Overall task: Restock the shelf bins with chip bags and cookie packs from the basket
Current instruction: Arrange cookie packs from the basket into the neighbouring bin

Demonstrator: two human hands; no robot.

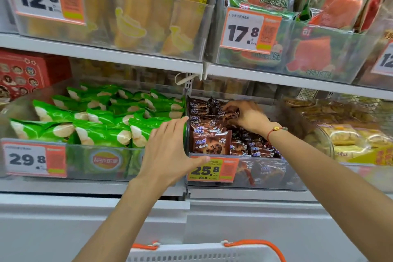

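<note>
The clear bin (pixel 276 173) in the middle of the lower shelf holds several brown cookie packs (pixel 211 143). My right hand (pixel 246 116) reaches into the back of that bin with fingers curled round a brown cookie pack (pixel 230 112). My left hand (pixel 170 151) lies with straight fingers against the front left corner of the cookie bin, thumb on its front edge above the 25.8 price tag (pixel 212 169). To the left, another clear bin (pixel 80 162) is full of green chip bags (pixel 102 121). The white basket (pixel 202 253) with orange handles shows at the bottom edge; its contents are hidden.
The upper shelf (pixel 102 54) carries clear bins of yellow snack bags (pixel 131 6) and red-and-green watermelon-print packs (pixel 308 6). A red box (pixel 23 74) stands at the far left. Yellowish packs (pixel 348 136) fill the bin to the right of the cookies. A white cabinet front (pixel 85 219) lies below.
</note>
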